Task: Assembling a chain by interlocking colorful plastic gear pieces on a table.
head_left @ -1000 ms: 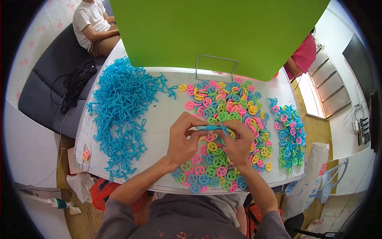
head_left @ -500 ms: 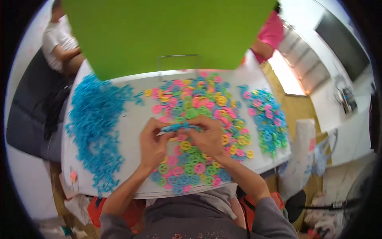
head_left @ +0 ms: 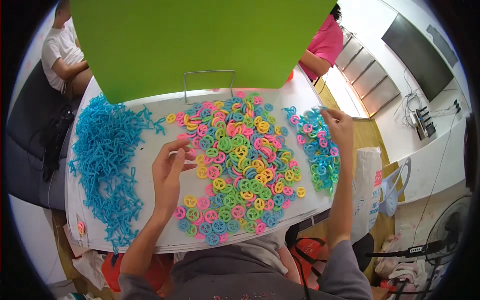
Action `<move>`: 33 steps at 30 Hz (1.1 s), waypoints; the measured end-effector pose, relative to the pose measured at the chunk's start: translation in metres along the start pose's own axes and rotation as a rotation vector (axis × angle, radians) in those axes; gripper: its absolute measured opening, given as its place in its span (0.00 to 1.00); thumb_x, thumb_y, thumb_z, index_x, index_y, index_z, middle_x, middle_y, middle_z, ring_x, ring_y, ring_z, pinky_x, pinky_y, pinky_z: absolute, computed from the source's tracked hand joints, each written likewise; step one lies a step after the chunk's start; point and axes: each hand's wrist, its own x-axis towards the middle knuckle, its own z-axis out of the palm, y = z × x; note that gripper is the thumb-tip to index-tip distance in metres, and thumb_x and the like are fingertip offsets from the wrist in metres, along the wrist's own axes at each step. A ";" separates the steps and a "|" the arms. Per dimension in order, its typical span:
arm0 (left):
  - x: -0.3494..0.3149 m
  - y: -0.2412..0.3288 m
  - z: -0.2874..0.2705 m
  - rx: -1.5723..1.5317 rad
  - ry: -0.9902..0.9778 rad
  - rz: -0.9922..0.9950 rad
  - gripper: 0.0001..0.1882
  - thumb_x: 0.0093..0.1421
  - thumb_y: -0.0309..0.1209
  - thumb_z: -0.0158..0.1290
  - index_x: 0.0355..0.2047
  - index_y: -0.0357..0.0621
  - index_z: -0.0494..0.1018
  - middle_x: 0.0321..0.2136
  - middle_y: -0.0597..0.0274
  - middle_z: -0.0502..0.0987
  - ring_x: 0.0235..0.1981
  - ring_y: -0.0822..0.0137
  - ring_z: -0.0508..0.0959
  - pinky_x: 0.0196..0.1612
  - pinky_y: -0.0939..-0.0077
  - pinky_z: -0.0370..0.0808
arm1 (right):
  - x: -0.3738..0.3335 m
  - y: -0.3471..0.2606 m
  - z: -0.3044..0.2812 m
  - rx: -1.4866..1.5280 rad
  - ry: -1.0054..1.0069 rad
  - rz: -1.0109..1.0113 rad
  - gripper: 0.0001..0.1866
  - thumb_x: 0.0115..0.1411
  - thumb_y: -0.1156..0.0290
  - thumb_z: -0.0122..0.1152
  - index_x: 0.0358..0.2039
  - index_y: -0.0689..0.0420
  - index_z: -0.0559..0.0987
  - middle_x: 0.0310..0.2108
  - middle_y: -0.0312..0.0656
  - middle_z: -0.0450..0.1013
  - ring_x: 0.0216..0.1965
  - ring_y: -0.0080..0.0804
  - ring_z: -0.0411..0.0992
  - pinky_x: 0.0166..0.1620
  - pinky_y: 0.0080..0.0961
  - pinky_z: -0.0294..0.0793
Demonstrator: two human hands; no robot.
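My left hand (head_left: pixel 169 172) hovers over the left edge of the wheel pile, its fingers apart and nothing held in them. Small plastic wheels (head_left: pixel 230 200) in pink, yellow, green and blue cover the middle of the table. At the far right, my right hand (head_left: pixel 340 127) reaches over a smaller heap of blue pieces with coloured wheels (head_left: pixel 315 145). Its fingertips are pinched together; a bit of blue shows by them, but whether it is held is unclear. A large tangle of blue plastic pieces (head_left: pixel 107 150) lies on the left.
A green board (head_left: pixel 200 45) with a wire stand (head_left: pixel 210 72) rises at the table's far edge. One person in white (head_left: pixel 62 55) sits at the far left, another in pink (head_left: pixel 325 42) at the far right. A white bag (head_left: pixel 367 185) stands beyond the right edge.
Both hands were together over the wheels around a blue piece. They have parted: the right hand has moved to the far right heap, while the left has moved slightly left and opened.
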 end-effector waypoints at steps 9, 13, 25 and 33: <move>0.028 0.018 -0.047 0.298 0.463 0.249 0.13 0.60 0.25 0.50 0.46 0.40 0.69 0.35 0.63 0.71 0.31 0.75 0.71 0.25 0.81 0.70 | 0.036 0.068 -0.018 -0.479 -0.116 -0.181 0.15 0.52 0.65 0.63 0.37 0.62 0.81 0.34 0.46 0.77 0.39 0.36 0.74 0.43 0.29 0.71; 0.039 0.012 -0.092 1.186 0.408 0.157 0.20 0.54 0.23 0.55 0.48 0.45 0.70 0.38 0.57 0.72 0.33 0.64 0.72 0.32 0.69 0.72 | 0.016 0.002 -0.010 -0.270 0.164 -0.153 0.13 0.57 0.71 0.57 0.43 0.60 0.78 0.39 0.44 0.76 0.45 0.34 0.72 0.49 0.28 0.69; 0.055 -0.048 -0.073 1.351 0.004 0.408 0.08 0.53 0.23 0.53 0.34 0.42 0.76 0.33 0.56 0.74 0.39 0.54 0.73 0.45 0.59 0.69 | -0.072 -0.136 0.114 0.631 -0.222 -0.209 0.07 0.57 0.82 0.56 0.36 0.62 0.79 0.34 0.37 0.75 0.37 0.21 0.73 0.42 0.16 0.71; 0.047 -0.031 -0.073 1.132 0.191 0.343 0.06 0.52 0.20 0.52 0.32 0.39 0.74 0.32 0.51 0.75 0.30 0.51 0.76 0.33 0.64 0.74 | -0.093 -0.145 0.126 0.609 -0.411 -0.370 0.06 0.56 0.81 0.58 0.34 0.61 0.80 0.33 0.41 0.75 0.36 0.27 0.74 0.40 0.21 0.73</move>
